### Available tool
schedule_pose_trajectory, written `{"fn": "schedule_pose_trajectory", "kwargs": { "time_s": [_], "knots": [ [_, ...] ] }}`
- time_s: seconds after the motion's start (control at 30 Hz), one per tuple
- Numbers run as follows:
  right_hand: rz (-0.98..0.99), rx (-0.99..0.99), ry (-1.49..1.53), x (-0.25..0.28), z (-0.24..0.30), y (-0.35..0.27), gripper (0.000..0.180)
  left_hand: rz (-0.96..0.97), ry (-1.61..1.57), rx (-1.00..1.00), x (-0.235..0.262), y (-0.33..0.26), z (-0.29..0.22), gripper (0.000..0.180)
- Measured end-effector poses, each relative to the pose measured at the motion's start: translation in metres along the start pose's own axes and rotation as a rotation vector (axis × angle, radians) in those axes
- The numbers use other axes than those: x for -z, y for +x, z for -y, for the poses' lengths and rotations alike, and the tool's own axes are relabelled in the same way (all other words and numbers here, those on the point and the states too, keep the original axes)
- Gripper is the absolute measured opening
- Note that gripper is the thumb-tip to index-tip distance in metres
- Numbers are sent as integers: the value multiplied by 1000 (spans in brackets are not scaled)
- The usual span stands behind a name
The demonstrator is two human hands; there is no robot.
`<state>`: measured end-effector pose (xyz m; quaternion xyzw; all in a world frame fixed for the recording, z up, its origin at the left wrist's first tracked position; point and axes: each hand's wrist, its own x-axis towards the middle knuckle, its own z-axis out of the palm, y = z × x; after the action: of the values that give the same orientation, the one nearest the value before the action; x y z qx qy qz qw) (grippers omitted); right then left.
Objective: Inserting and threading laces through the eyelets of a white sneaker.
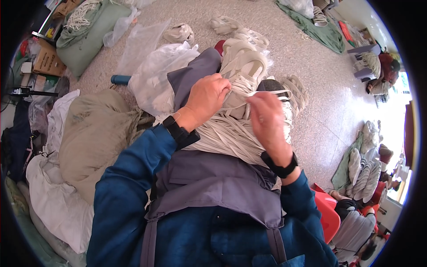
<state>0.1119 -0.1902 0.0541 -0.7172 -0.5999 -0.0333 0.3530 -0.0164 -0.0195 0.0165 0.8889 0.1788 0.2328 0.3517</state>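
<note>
A beige sneaker (250, 61) rests in front of my lap, its toe pointing away from me and its tongue area crossed by pale laces. My left hand (206, 99) is closed in a pinch at the left side of the lacing, on a thin shoelace. On the other side my right hand (268, 119), slightly blurred, pinches a white shoelace (283, 92) near its fingertips. A thick bundle of cream shoelaces (229, 135) lies across my lap, on the grey-purple apron (209, 178). A dark grey piece shows partly behind my right hand.
More beige shoes (179, 33) lie on the speckled floor (320, 107) ahead. To my left are a clear plastic bag (153, 80), a large tan sack (95, 138) and a green sack (89, 40). A red stool (327, 213) and other people sit at the right.
</note>
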Motion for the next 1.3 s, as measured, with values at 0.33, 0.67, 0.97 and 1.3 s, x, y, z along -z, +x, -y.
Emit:
{"fn": "schedule_pose_trajectory", "kwargs": {
  "time_s": [0.33,0.67,0.97,1.3],
  "knots": [
    [140,-13,-153,-46,2,16,12,6,206,-84,-7,-20,1,21],
    [-50,-71,-216,-74,4,20,8,-75,-45,-55,-1,-8,7,14],
    [10,-43,-252,-57,1,21,7,-56,-234,237,1,-8,7,11],
    [404,-812,-758,162,-126,-183,19,-2,-204,208,6,-14,3,16]
  ]
}}
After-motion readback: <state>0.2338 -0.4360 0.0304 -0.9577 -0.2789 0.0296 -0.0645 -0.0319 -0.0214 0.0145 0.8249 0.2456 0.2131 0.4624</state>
